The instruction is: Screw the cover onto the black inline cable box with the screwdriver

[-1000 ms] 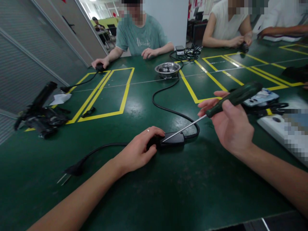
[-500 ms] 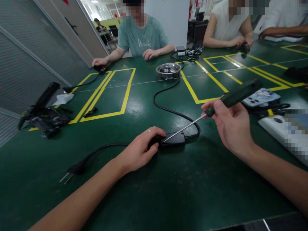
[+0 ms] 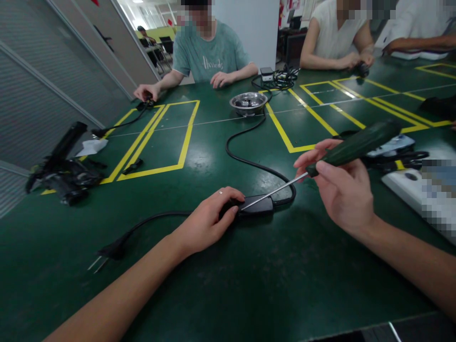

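My left hand (image 3: 208, 219) lies curled over the near end of a black power adapter (image 3: 257, 205) on the green table, pressing it down. A ring shows on one finger. My right hand (image 3: 342, 190) grips the dark green handle of a long screwdriver (image 3: 351, 145); its thin metal shaft slants down and left, and the tip rests on the adapter beside my left fingers. A black cable (image 3: 249, 159) runs from the adapter toward the back, and another lead ends in a two-pin plug (image 3: 107, 251) at the near left.
A steel bowl (image 3: 248, 102) stands mid-table among yellow tape lines (image 3: 185, 137). Black gear (image 3: 62, 173) is piled at the left edge. A phone (image 3: 392, 145) and a white device (image 3: 416, 190) lie to the right. Three people sit across the table, hands on small black parts.
My right hand has turned the screwdriver handle, its fingers shifting their hold while the tip stays on the adapter. My left hand has stayed put. The person opposite drew one hand back slightly.
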The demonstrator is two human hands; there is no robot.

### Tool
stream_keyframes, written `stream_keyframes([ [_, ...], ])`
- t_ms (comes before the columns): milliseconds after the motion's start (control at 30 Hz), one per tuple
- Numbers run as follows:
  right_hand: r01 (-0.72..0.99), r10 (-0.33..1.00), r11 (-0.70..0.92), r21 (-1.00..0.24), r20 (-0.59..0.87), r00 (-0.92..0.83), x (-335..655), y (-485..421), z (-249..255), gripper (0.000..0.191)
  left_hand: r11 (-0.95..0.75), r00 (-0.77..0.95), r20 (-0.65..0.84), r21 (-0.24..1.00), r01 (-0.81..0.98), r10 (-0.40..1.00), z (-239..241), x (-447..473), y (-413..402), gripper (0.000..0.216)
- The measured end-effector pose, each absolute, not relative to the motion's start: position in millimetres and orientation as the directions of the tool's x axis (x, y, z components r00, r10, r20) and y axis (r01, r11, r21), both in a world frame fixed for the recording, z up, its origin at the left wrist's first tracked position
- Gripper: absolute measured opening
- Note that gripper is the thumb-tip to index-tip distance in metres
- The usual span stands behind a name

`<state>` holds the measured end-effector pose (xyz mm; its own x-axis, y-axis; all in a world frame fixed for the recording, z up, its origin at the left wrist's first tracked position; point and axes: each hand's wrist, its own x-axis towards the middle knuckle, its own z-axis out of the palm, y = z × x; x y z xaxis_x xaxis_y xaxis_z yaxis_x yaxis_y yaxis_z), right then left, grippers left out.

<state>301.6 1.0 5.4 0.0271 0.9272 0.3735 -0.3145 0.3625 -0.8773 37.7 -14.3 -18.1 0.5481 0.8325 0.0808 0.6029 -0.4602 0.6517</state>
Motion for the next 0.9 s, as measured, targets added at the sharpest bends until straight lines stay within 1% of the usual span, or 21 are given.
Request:
stream_keyframes([
  [67, -0.326, 0.948, 0.314, -0.891, 0.316, 0.050, 303, 4, 7, 0.011, -0.462, 0.545, 0.083, 0.644, 0.609, 0.834, -18, 38, -15, 0.022],
  [133, -0.336, 0.957, 0.290, -0.896, 0.268, 0.110, 306, 11, 10, 0.006, -0.459, 0.543, 0.074, 0.635, 0.621, 0.837, -18, 39, -16, 0.022],
  [200, -0.321, 0.952, 0.294, -0.900, 0.245, 0.185, 312, 21, 13, 0.011, -0.461, 0.541, 0.068, 0.618, 0.637, 0.838, -18, 39, -17, 0.022],
  [267, -0.261, 0.942, 0.296, -0.919, 0.235, 0.241, 320, 32, 14, 0.017, -0.478, 0.547, 0.068, 0.583, 0.657, 0.835, -16, 40, -17, 0.021],
  [333, -0.112, 0.937, 0.281, -0.953, 0.247, 0.248, 328, 40, 14, 0.024, -0.512, 0.562, 0.083, 0.536, 0.671, 0.823, -15, 40, -18, 0.022],
  [400, 0.166, 0.938, 0.249, -0.954, 0.280, 0.202, 333, 44, 12, 0.031, -0.559, 0.593, 0.098, 0.482, 0.675, 0.799, -15, 42, -19, 0.022],
  [433, 0.337, 0.944, 0.231, -0.913, 0.294, 0.148, 335, 44, 10, 0.032, -0.585, 0.607, 0.112, 0.450, 0.675, 0.787, -16, 44, -19, 0.022],
  [467, 0.504, 0.950, 0.218, -0.835, 0.299, 0.085, 335, 44, 8, 0.031, -0.609, 0.621, 0.127, 0.416, 0.675, 0.774, -17, 46, -19, 0.025],
  [533, 0.770, 0.964, 0.199, -0.607, 0.263, -0.042, 333, 40, 3, 0.028, -0.650, 0.646, 0.146, 0.350, 0.674, 0.749, -20, 50, -19, 0.036],
  [600, 0.918, 0.978, 0.181, -0.353, 0.163, -0.130, 330, 36, -3, 0.033, -0.668, 0.659, 0.153, 0.311, 0.675, 0.737, -23, 53, -20, 0.044],
  [667, 0.974, 0.986, 0.165, -0.158, 0.059, -0.157, 327, 33, -9, 0.040, -0.671, 0.663, 0.148, 0.302, 0.677, 0.734, -25, 55, -20, 0.044],
  [700, 0.982, 0.986, 0.164, -0.098, 0.026, -0.162, 326, 32, -10, 0.043, -0.670, 0.660, 0.151, 0.303, 0.678, 0.736, -25, 55, -20, 0.044],
  [767, 0.987, 0.987, 0.158, -0.043, 0.016, -0.157, 325, 30, -12, 0.050, -0.673, 0.661, 0.159, 0.310, 0.672, 0.733, -24, 55, -20, 0.044],
  [833, 0.989, 0.989, 0.148, -0.029, 0.029, -0.147, 325, 29, -11, 0.055, -0.679, 0.667, 0.165, 0.323, 0.659, 0.726, -24, 56, -20, 0.045],
  [900, 0.990, 0.989, 0.143, -0.017, 0.027, -0.142, 325, 29, -11, 0.053, -0.682, 0.671, 0.165, 0.330, 0.653, 0.722, -24, 57, -20, 0.045],
])
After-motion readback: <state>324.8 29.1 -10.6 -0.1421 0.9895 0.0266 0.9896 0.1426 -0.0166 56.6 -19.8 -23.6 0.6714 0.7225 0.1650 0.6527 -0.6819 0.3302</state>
